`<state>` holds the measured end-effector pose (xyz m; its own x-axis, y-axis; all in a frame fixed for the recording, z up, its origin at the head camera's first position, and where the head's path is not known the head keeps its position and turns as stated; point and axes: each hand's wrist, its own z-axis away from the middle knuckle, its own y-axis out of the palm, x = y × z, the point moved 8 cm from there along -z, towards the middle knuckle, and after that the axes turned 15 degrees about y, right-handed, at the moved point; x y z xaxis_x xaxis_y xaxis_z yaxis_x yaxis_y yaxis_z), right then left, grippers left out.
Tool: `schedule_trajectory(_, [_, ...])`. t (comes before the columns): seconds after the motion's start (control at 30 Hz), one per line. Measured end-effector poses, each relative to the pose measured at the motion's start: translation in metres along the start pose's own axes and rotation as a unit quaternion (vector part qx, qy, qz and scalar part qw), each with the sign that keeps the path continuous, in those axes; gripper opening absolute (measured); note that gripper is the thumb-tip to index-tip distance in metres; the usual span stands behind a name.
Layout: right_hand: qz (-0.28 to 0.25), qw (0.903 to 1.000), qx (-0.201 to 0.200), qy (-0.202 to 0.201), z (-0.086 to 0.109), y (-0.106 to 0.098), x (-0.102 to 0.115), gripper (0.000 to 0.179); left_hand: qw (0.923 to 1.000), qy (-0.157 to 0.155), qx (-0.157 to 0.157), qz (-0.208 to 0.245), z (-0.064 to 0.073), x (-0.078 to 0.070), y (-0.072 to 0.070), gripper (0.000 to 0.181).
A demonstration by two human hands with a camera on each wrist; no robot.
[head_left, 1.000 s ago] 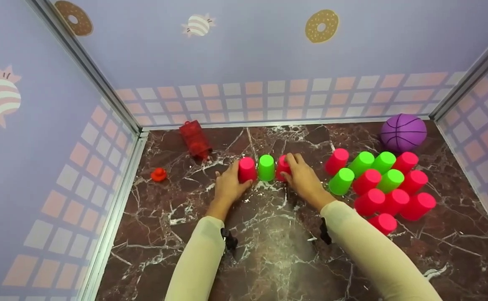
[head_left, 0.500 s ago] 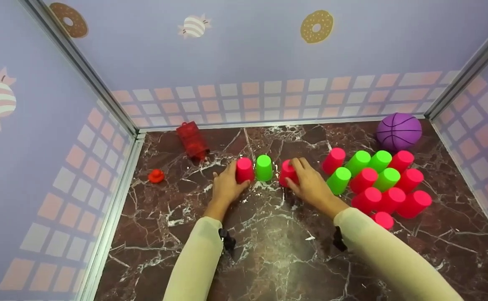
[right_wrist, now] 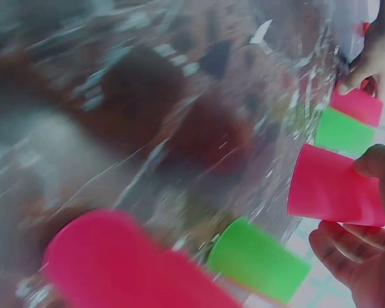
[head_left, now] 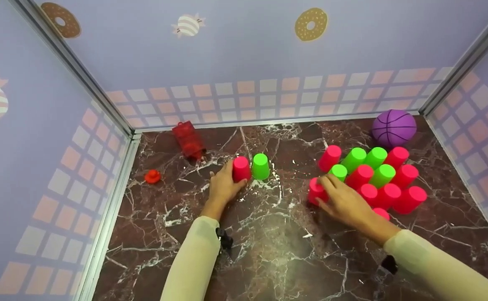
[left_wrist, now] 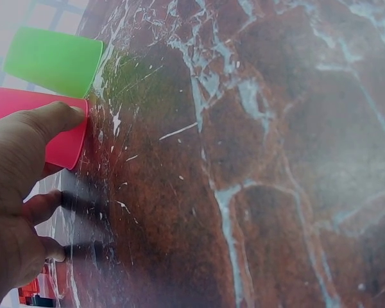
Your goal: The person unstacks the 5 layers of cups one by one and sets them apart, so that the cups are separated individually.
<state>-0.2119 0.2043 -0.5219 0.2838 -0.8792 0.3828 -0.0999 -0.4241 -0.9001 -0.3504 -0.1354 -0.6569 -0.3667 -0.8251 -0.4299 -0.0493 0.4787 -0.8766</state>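
Observation:
My left hand (head_left: 223,185) grips an upside-down pink cup (head_left: 241,168), thumb on its near side. Right beside that cup stands a green cup (head_left: 261,166), also mouth down. Farther right, my right hand (head_left: 346,200) holds another pink cup (head_left: 317,191) by its sides, at the left edge of a group of upturned cups. In the right wrist view this pink cup (right_wrist: 333,187) lies between thumb and fingers, its rim off the surface. A green cup (head_left: 338,171) in the group is partly hidden behind my right hand.
Several pink and green cups, such as a front pink cup (head_left: 411,200), fill the right side. A purple ball (head_left: 394,128) sits at the back right corner. At the left lie a red bag-like item (head_left: 189,140) and a small orange-red object (head_left: 152,176). Patterned walls enclose the marble surface.
My right hand has carried its pink cup rightward, away from the green cup and over to the group. The left hand stays at its pink cup. The head view has shifted slightly.

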Motion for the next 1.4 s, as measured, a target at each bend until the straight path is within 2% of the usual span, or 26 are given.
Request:
schedule_trajectory(0.2, [0.048,0.9982,-0.025,-0.024,0.018,-0.009,-0.019,0.058,0.9999,0.007,-0.008,-0.006,-0.001,0.005,0.001,0.090])
schedule_trajectory(0.43, [0.074,0.9951,-0.042,-0.050,0.027,-0.012,-0.024,0.058,0.9999,0.010,-0.005,-0.008,-0.003,0.004,0.004,0.092])
schedule_trajectory(0.57, [0.073,0.9955,-0.043,-0.043,0.025,-0.013,-0.028,0.059,0.9999,0.006,-0.005,-0.007,-0.003,0.004,0.002,0.090])
schedule_trajectory(0.83, [0.065,0.9977,-0.021,-0.002,0.022,-0.008,-0.041,0.059,0.9999,-0.007,0.009,0.001,-0.003,0.005,0.004,0.092])
schedule_trajectory(0.97, [0.064,0.9977,-0.022,0.000,0.022,-0.009,-0.041,0.059,0.9999,-0.008,0.013,0.000,-0.003,0.006,0.004,0.092])
schedule_trajectory(1.27, [0.076,0.9967,-0.029,-0.002,0.020,-0.016,-0.040,0.060,0.9999,0.006,-0.014,-0.007,0.000,0.000,-0.002,0.087])
schedule_trajectory(1.4, [0.080,0.9957,-0.046,-0.001,0.017,-0.024,-0.037,0.058,0.9998,0.007,-0.017,-0.007,0.001,-0.001,-0.002,0.087])
